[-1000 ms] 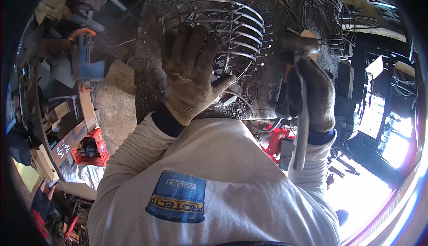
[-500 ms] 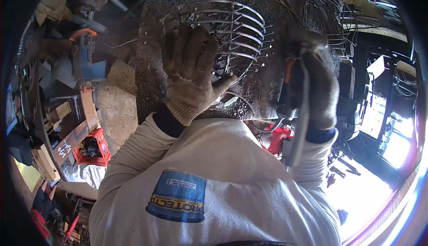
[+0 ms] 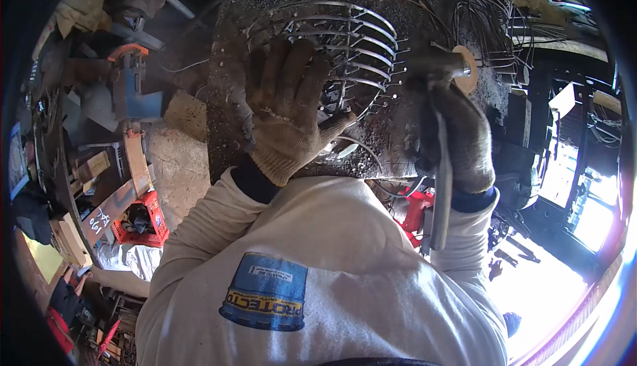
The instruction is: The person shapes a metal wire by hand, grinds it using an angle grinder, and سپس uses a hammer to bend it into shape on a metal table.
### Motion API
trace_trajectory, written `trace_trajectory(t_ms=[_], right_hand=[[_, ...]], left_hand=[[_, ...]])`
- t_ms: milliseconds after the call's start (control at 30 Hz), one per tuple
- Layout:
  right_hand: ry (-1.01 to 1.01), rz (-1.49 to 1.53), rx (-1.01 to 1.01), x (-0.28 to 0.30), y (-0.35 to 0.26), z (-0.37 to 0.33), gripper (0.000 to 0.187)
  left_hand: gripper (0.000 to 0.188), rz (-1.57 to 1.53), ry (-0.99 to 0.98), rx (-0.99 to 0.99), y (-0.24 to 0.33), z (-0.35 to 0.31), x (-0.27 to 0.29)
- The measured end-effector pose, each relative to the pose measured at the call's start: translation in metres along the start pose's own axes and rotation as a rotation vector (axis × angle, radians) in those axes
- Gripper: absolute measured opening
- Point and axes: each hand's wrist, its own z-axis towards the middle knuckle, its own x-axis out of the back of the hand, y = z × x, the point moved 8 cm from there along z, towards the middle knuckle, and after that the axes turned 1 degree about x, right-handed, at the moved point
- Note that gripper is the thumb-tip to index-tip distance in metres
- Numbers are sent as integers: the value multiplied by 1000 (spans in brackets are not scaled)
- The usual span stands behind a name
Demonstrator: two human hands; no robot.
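Observation:
My left hand (image 3: 285, 110), in a brown knit glove, lies flat with its fingers stretched over a round grille of curved metal rods (image 3: 348, 47). The palm and fingers cover the grille's left part. Short rod ends stick out along its right side. My gloved right hand (image 3: 468, 140) is closed around a hammer (image 3: 440, 213) with a long grey metal handle, to the right of the grille. The lower handle runs down along my right forearm. The hammer's head is raised and partly blurred; a tan-orange disc (image 3: 468, 67) shows at its right end.
The grille lies on a dark, gritty workbench (image 3: 232, 127). Coiled wire (image 3: 481, 1) sits at the back right. A blue and orange clamp-like tool (image 3: 139, 94) and a red crate (image 3: 149, 223) are on the left. Something red (image 3: 417, 210) stands below the bench's front edge.
The hammer and my right hand have tilted, bringing the tan-orange disc into view and swinging the handle slightly left. My left hand stays on the grille.

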Motion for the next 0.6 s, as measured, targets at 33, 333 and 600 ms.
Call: trace_trajectory(t_ms=[33, 333, 600], right_hand=[[-3, 1, 0, 0, 4, 0, 28], [-16, -219, -139, -8, 24, -11, 24], [278, -309, 89, 20, 32, -10, 22]], left_hand=[[95, -15, -24, -9, 0, 2, 0], [63, -141, -36, -20, -19, -5, 32], [42, -136, -721, 305, -1, -55, 35]])
